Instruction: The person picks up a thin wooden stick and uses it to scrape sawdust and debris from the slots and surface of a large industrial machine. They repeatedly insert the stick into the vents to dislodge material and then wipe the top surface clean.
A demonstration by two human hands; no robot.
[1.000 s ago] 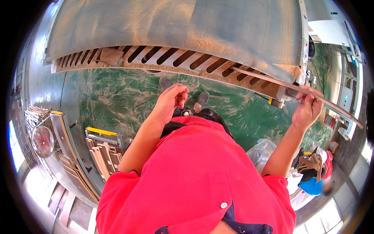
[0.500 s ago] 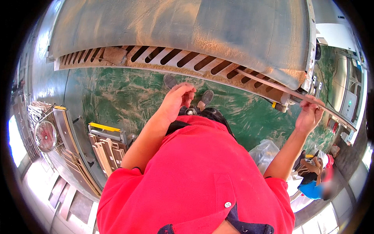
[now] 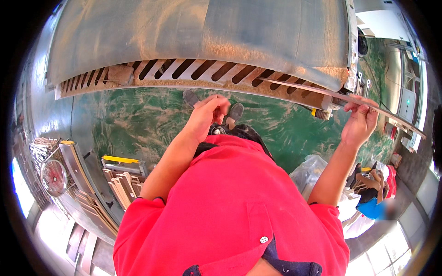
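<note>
My right hand (image 3: 359,118) is closed around a long, thin strip (image 3: 313,89) that looks like wood. One end of the strip lies over the slotted ledge (image 3: 214,82) of a large machine; the other sticks out past my hand at the right. Held in front of my waist, my left hand (image 3: 207,117) has its fingers curled in, and no object shows in it. Above the ledge, the machine's wide grey belt-like surface (image 3: 184,32) is dusted with sawdust.
Sawdust streaks the green floor (image 3: 142,122). At the left stand a fan (image 3: 54,177) and a cart with stacked wooden strips (image 3: 124,188). Clear plastic bags (image 3: 307,172) lie at the right, near a person in blue (image 3: 368,209). A control panel (image 3: 407,105) stands farther right.
The machine has shifted left in the view. My right hand still grips the strip, whose near end has slid left along the slotted ledge. My left hand stays curled at my waist.
</note>
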